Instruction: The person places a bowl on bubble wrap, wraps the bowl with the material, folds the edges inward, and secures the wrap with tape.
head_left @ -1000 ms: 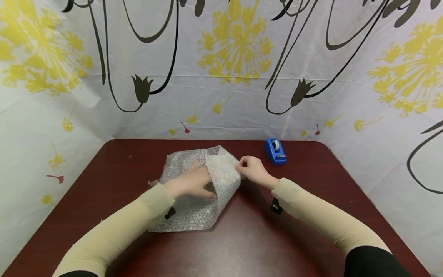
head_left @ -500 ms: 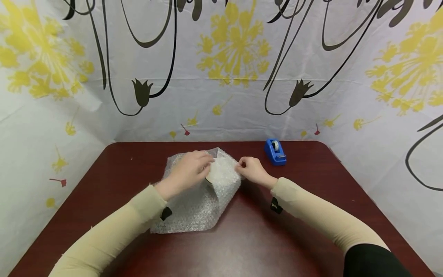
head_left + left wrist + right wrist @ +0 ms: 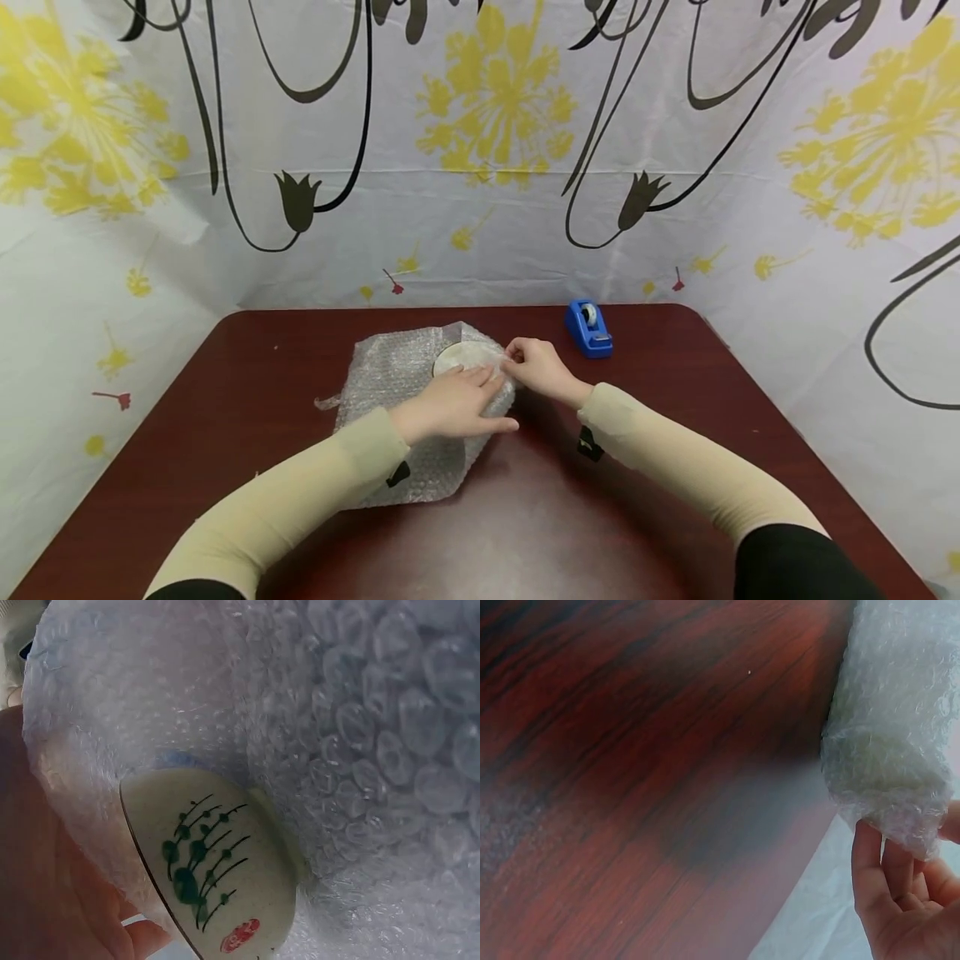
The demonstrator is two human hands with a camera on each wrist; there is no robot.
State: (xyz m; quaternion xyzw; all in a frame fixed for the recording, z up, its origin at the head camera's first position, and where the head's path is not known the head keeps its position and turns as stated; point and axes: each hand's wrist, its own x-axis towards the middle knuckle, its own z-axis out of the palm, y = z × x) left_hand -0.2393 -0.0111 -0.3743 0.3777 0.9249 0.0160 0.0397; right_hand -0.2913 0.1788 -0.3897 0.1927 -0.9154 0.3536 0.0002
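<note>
A sheet of bubble wrap (image 3: pixel 390 358) lies on the table with its right part folded up over a bowl (image 3: pixel 448 358). In the left wrist view the bowl (image 3: pixel 214 855) is cream-coloured, with green leafy sprigs, a red mark and a dark rim. My left hand (image 3: pixel 459 406) lies across the folded wrap and the bowl's top, its fingers extended and its thumb spread to the right. At the right corner, my right hand (image 3: pixel 546 368) pinches the edge of the wrap; fingers and thumb meet on that edge (image 3: pixel 911 832) in the right wrist view. Wrap covers the bowl's right side.
A blue tape dispenser (image 3: pixel 588 329) with a roll in it stands at the back right of the dark red wooden table (image 3: pixel 562 517). Behind the table hangs a white curtain (image 3: pixel 480 250) with yellow and dark floral prints.
My left hand has gone from the fold's left edge up to its far side, then down and right onto the bowl. More of the bowl's rim shows. My right hand keeps its pinch.
</note>
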